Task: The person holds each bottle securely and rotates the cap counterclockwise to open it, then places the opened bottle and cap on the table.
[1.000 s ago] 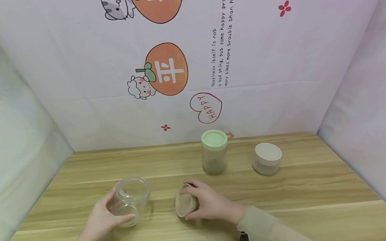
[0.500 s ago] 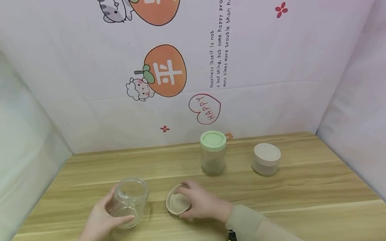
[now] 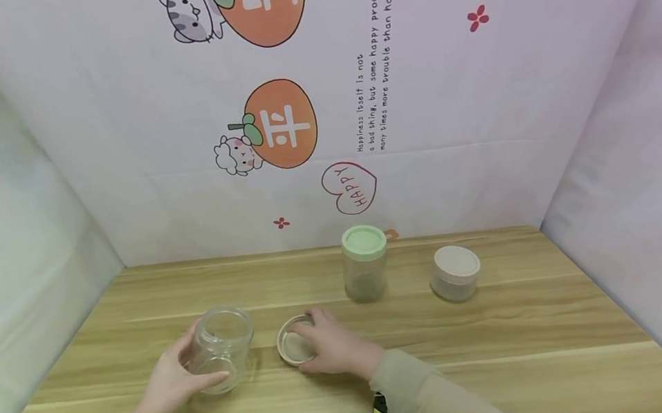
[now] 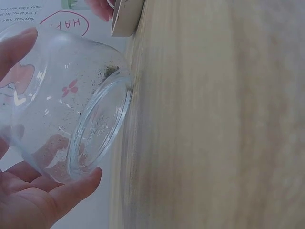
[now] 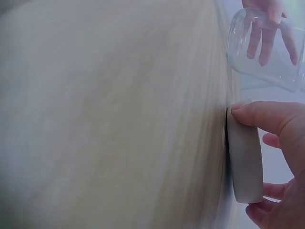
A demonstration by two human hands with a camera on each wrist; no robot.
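My left hand (image 3: 169, 383) grips a clear glass jar (image 3: 228, 339) from its left side, thumb in front. The jar has no lid on it and leans a little; in the left wrist view dark specks cling to its glass wall (image 4: 59, 114). To its right, my right hand (image 3: 335, 347) holds a beige jar lid (image 3: 289, 344) by its rim. That lid lies hollow side up, flat or nearly flat at the wooden tabletop. In the right wrist view the thumb and fingers span the lid's edge (image 5: 246, 162).
A taller clear jar with a light green lid (image 3: 364, 242) stands at the back. Right of it is a short jar with a white lid (image 3: 456, 272). A printed white cloth (image 3: 429, 186) rises behind the wooden table (image 3: 515, 363).
My right hand has moved left and turned the lid from tilted on edge to hollow side up at the table. My left hand and the glass jar stay nearly where they were.
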